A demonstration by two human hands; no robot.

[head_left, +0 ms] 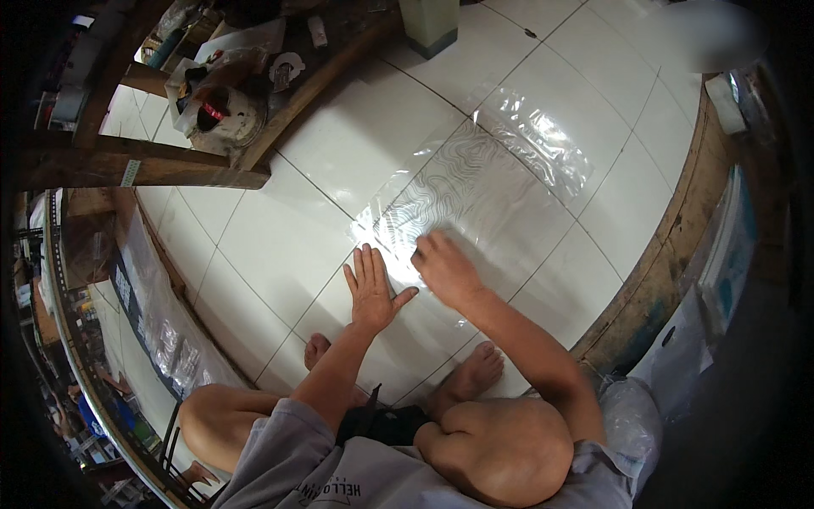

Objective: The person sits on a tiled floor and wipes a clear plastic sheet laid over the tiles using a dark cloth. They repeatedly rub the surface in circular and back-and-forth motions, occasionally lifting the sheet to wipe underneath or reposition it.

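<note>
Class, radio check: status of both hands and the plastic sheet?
Left hand flat, open. Right hand pressing clear plastic sheet onto white tiled floor. Nothing obstructing.

White floor tiles point(356, 144) fill the middle. A wooden beam point(144, 165) crosses the upper left beside a round cluttered container point(222, 114). A pale green block point(431, 24) stands at the top.

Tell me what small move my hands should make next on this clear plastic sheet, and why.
Probably slide the right hand outward along the clear plastic sheet, away from you, while the left hand lies flat and pins the near edge. The sheet looks rippled and shiny just beyond the fingers, so it seems not yet flat on the white tiled floor.
</note>
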